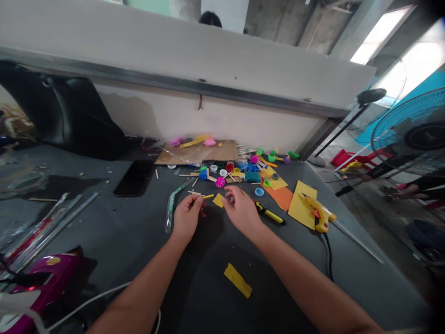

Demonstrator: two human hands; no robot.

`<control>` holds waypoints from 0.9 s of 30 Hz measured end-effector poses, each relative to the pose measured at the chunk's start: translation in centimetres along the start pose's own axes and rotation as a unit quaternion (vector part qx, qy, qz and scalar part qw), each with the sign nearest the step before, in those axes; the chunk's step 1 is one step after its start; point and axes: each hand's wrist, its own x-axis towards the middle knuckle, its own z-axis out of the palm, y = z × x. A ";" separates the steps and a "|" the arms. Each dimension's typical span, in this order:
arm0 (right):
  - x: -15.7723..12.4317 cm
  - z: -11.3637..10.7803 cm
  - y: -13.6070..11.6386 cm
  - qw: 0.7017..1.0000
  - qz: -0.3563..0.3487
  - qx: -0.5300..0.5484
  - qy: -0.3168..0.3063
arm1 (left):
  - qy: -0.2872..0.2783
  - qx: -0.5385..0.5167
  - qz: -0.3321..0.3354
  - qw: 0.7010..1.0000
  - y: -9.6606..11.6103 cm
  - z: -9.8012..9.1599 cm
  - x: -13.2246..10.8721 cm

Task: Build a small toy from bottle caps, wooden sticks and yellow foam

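Observation:
My left hand (187, 215) pinches a thin yellow stick-like piece (208, 196), perhaps rolled paper, between thumb and fingertips; it points to the right. Across from it, my right hand (241, 211) is loosely curled, thumb and fingers apart. By its thumb is a small yellow paper piece (218, 200); whether the thumb touches it I cannot tell. A yellow and black cutter knife (271, 214) lies partly hidden behind my right hand. Nearer to me, a yellow paper strip (238, 280) lies on the dark table between my forearms.
Coloured bottle caps, sticks and clay bits lie around a magenta piece (220, 182) beyond my hands. At right, a yellow glue gun (321, 215) rests on yellow paper (299, 204). At left are a phone (134, 178), a black bag (69, 111) and a purple power strip (52, 283).

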 end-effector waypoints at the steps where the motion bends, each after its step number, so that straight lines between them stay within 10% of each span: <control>1: 1.0 -0.3 0.1 0.999 -0.012 -0.041 -0.005 | 0.015 -0.019 -0.005 1.000 0.0 0.0 0.1; 8: 7.6 1.5 1.6 0.966 -0.049 -0.231 -0.104 | 0.067 -0.070 -0.008 0.995 -0.7 0.3 0.6; 15: 8.4 2.9 1.3 0.965 -0.019 -0.223 -0.136 | 0.084 -0.113 -0.013 0.990 -0.6 0.3 0.7; 27: -4.0 -1.9 -1.9 0.986 -0.003 -0.136 -0.095 | 0.137 -0.104 0.033 0.985 -0.5 -0.1 0.8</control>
